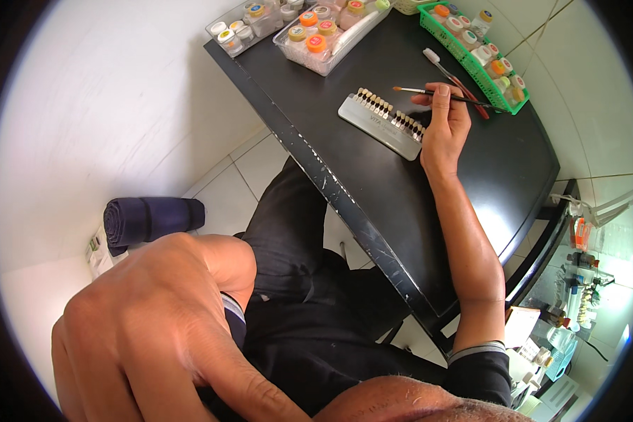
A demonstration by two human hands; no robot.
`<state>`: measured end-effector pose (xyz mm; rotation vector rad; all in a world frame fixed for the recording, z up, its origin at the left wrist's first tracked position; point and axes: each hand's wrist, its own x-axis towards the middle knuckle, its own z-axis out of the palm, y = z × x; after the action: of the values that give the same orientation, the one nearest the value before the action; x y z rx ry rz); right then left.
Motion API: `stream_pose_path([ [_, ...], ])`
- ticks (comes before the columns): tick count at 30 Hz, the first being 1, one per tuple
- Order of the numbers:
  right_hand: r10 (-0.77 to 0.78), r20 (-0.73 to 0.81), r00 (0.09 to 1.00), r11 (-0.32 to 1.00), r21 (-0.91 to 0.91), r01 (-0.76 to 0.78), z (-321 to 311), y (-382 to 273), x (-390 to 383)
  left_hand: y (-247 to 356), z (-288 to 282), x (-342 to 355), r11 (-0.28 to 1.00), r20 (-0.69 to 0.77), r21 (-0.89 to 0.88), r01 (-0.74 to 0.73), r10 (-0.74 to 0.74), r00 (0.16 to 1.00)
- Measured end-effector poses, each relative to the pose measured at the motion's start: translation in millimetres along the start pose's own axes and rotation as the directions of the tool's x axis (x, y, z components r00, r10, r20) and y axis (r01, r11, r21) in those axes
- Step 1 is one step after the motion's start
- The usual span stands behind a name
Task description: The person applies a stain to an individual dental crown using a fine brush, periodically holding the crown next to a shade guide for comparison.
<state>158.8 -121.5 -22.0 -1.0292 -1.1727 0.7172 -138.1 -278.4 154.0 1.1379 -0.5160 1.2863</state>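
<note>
My right hand (444,130) rests over the black table (401,204), its fingers closed round a thin paintbrush (412,90) with a dark handle and an orange-brown tip pointing left. Beside its wrist lies a grey tooth shade guide (378,126), a row of tooth-coloured tabs along its upper edge. Just beyond the brush is a toothbrush (432,56) with a white head, next to a red stick (471,97). Very near the camera, my left hand (148,316) fills the lower left, back of the hand showing. Its fingertips run out below the picture, so its grip is hidden.
Clear plastic trays (323,65) of small capped jars stand at the far edge. A green basket (471,63) with more jars lines the right back. A rolled dark blue mat (155,219) lies by the left wall. Lower right, a cluttered glass shelf (563,281) adjoins the table.
</note>
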Motion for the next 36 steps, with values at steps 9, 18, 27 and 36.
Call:
stream_pose_path([
  [9,0.004,0.007,1.0,1.0,-0.016,-0.004,0.1,-2.9,-0.7,0.1,1.4,-1.6,1.0,-0.005,0.019,-0.005,0.005,1.0],
  [18,0.006,0.008,1.0,1.0,-0.014,-0.006,1.0,-1.6,0.1,-1.6,-3.5,4.6,0.999,0.002,0.046,-0.013,0.013,1.0],
  [27,0.009,0.013,1.0,1.0,0.012,-0.01,0.3,2.9,-0.1,2.6,-3.4,5.1,0.998,-0.009,0.063,-0.003,0.003,1.0],
  [36,0.011,0.013,1.0,1.0,-0.015,-0.011,1.3,0.0,-0.7,1.6,-5.3,1.4,0.998,-0.014,0.062,0.009,-0.008,1.0],
])
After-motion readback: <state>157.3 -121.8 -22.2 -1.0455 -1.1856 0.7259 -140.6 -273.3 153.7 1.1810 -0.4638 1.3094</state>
